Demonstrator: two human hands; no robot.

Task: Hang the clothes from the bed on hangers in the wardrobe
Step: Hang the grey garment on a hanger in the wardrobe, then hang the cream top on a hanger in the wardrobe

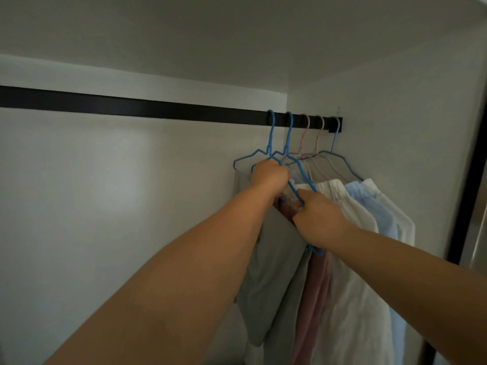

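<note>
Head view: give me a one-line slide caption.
Both hands, left and right, grip a blue hanger on the black rail, beside a grey garment and other hung clothes.

Both forearms are bare to the frame's edge, with no sleeve, watch or ring on either grip.

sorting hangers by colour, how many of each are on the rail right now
blue hangers: 3
pink hangers: 2
total: 5, all hooked on the black rail
</note>
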